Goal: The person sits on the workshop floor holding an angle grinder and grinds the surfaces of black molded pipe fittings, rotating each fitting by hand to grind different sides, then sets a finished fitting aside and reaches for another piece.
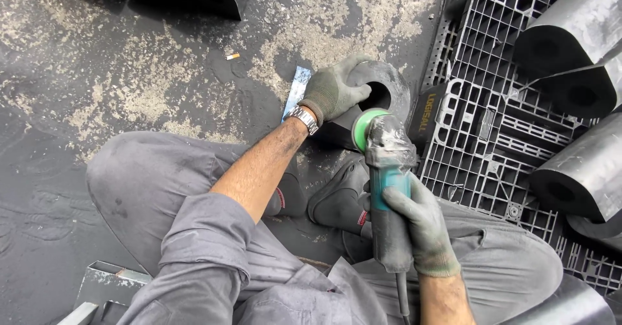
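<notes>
Left hand, grey glove: fingers curled over the rim of a dark hollow block, gripping it where it stands on the floor just ahead of the shoes
Right hand, grey glove: fingers wrapped tight round the body of a teal grinder, its green disc touching the block's near side
Black plastic pallet, right of the block, carrying more dark hollow blocks
Metal strip flat on the floor beside the left wrist

A dark hollow rubber block lies on the floor at twelve o'clock; a teal angle grinder with green disc touches it
</notes>
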